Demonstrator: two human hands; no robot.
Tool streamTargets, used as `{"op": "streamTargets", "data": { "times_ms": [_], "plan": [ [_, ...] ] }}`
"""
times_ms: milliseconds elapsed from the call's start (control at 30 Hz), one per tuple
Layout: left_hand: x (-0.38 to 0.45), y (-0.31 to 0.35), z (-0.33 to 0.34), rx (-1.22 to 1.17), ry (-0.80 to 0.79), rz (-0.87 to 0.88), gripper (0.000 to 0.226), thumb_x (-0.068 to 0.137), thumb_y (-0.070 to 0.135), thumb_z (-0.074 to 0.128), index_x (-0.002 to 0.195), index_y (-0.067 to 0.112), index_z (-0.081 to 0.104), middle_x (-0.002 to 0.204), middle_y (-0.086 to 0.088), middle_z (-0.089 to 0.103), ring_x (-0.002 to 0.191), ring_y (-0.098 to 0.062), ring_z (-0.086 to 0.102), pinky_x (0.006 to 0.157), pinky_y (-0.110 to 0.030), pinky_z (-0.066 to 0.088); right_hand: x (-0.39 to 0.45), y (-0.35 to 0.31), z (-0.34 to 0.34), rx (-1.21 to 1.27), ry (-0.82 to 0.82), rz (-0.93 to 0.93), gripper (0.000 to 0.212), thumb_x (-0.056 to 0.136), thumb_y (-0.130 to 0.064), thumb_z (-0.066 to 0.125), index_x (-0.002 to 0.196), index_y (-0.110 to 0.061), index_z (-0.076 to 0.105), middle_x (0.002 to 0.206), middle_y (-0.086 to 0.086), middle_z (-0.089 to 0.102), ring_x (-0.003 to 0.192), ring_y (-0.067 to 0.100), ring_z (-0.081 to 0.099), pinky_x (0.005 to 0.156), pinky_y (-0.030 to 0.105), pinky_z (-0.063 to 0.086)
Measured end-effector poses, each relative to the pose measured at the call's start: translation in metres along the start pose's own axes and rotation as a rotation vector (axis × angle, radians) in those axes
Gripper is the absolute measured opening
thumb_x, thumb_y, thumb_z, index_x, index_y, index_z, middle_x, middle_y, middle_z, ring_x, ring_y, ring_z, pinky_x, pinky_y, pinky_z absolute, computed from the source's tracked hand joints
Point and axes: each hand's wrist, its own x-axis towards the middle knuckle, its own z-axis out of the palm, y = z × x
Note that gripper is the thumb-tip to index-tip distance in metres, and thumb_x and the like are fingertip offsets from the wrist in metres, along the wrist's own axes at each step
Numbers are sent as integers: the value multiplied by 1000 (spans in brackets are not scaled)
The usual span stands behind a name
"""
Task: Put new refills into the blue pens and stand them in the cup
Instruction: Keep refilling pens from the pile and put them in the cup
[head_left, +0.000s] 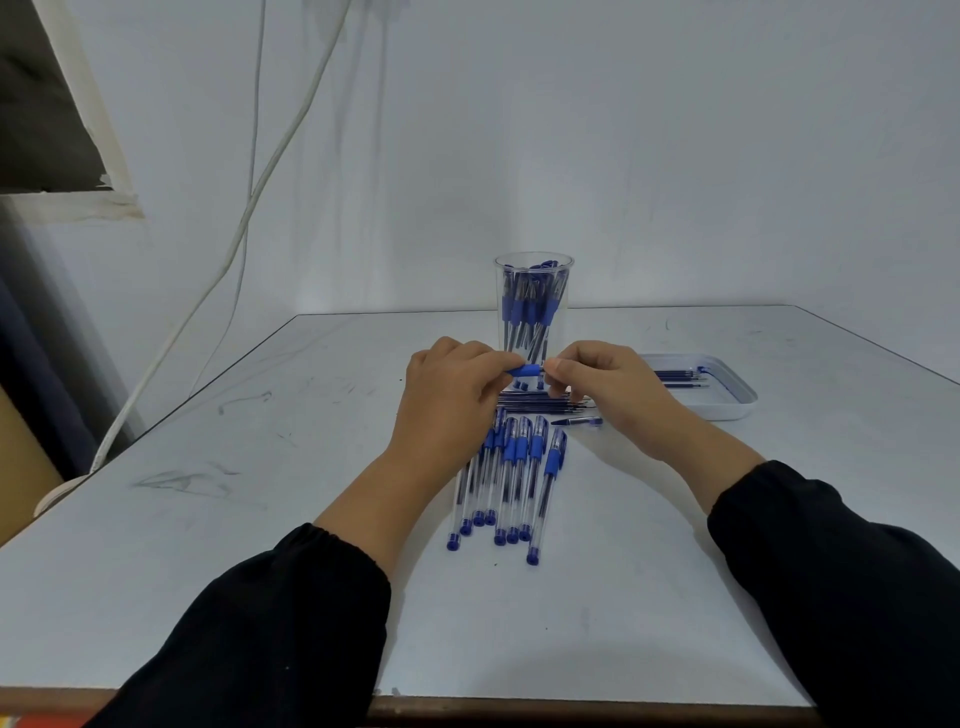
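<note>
Standing at the back of the surface (260, 519), a clear cup (533, 312) holds finished pens, with a white tray (727, 405) of refills to its right. Loose refills (540, 402) and a row of blue pens (511, 478) lie below the hands. The left hand (449, 387) grips a pen (527, 370) by its blue grip, while the right hand (608, 382) pinches its tip end.
</note>
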Motion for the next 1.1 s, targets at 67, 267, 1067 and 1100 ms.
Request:
{"op": "streamTargets", "data": {
  "times_ms": [67, 267, 1067, 1100],
  "plan": [
    [-1, 0, 0, 9, 0, -20, 24, 91, 16, 58, 112, 22, 67, 99, 3, 69, 93, -21, 53, 82, -31, 27, 1, 1, -1, -25, -6, 16, 24, 95, -31, 55, 87, -15, 72, 78, 2, 70, 74, 18, 56, 78, 38, 49],
    [-1, -4, 0, 45, -31, -130, 27, 95, 16, 50, 117, 25, 64, 106, 4, 66, 101, -19, 49, 87, -31, 25, 9, 9, -22, -460, -51, 53, 12, 91, -30, 63, 97, -27, 73, 92, -10, 67, 88, 9, 59, 81, 28, 41],
    [-1, -2, 1, 60, -127, -150, 30, 97, 23, 46, 121, 31, 61, 109, 6, 64, 102, -15, 47, 87, -28, 23, 6, 6, -27, -824, -15, -224, 16, 93, -35, 58, 105, -34, 68, 75, -28, 48, 94, 7, 51, 87, 31, 38],
    [-1, -2, 1, 61, -129, -148, 30, 97, 23, 46, 121, 31, 61, 109, 6, 64, 103, -15, 47, 87, -29, 24, 6, 6, -27, -817, -16, -223, 16, 93, -35, 58, 105, -34, 68, 75, -29, 46, 94, 7, 50, 87, 31, 38]
  ]
}}
